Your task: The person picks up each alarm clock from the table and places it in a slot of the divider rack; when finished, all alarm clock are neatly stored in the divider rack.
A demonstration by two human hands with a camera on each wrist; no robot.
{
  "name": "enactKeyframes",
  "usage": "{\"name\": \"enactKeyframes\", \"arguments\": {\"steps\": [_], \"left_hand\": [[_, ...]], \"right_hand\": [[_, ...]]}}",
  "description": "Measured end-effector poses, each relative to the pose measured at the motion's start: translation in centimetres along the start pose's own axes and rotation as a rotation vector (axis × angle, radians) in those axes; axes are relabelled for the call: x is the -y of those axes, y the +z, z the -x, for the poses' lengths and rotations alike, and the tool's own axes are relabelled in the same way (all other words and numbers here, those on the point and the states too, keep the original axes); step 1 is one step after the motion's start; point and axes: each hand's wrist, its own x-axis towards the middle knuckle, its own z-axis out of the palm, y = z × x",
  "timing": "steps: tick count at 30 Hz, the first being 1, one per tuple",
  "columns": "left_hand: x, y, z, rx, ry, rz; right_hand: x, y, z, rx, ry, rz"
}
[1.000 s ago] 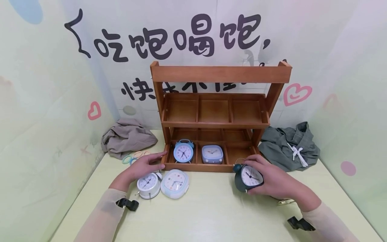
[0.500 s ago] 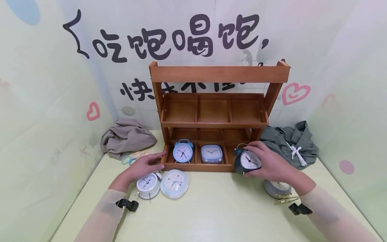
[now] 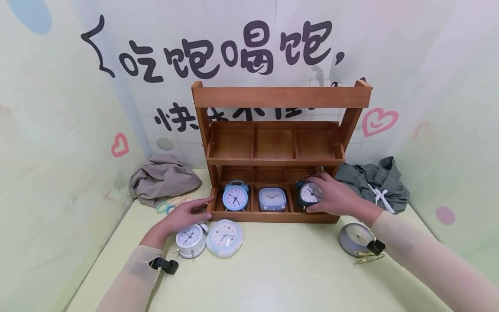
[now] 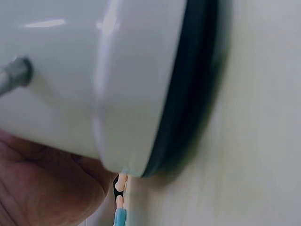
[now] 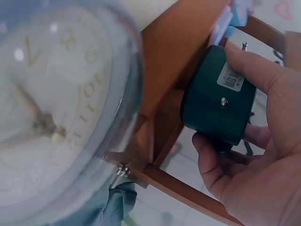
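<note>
A dark green alarm clock (image 3: 309, 193) is in the lower shelf's right compartment; my right hand (image 3: 333, 195) grips it, fingers above and thumb below. The right wrist view shows the clock's green casing (image 5: 221, 96) with a barcode label. My left hand (image 3: 187, 214) touches the left end of the wooden rack (image 3: 273, 216) with straight fingers. Beneath that hand lie a white alarm clock (image 3: 191, 240) and a pale blue and white clock (image 3: 225, 238). A blue twin-bell alarm clock (image 3: 235, 198) stands in the left compartment, a blue square clock (image 3: 272, 199) in the middle one.
A grey clock (image 3: 355, 238) lies at the right, under my right wrist. A brown cloth (image 3: 163, 177) and scissors (image 3: 165, 206) are left of the rack; a dark green cloth (image 3: 374, 186) is at its right. The rack's upper tier (image 3: 273, 141) has three bare compartments.
My right hand has carried the dark green alarm clock from in front of the rack up and left into the right compartment. The grey clock has come into view. My left hand stays put.
</note>
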Motion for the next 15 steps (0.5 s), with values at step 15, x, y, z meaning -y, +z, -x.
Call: {"name": "enactKeyframes", "arguments": {"steps": [15], "left_hand": [[-0.4,0.0,0.2,-0.008,-0.025,-0.013]], "right_hand": [[-0.5,1.3,-2.3,0.040,-0.012,0.067]]}}
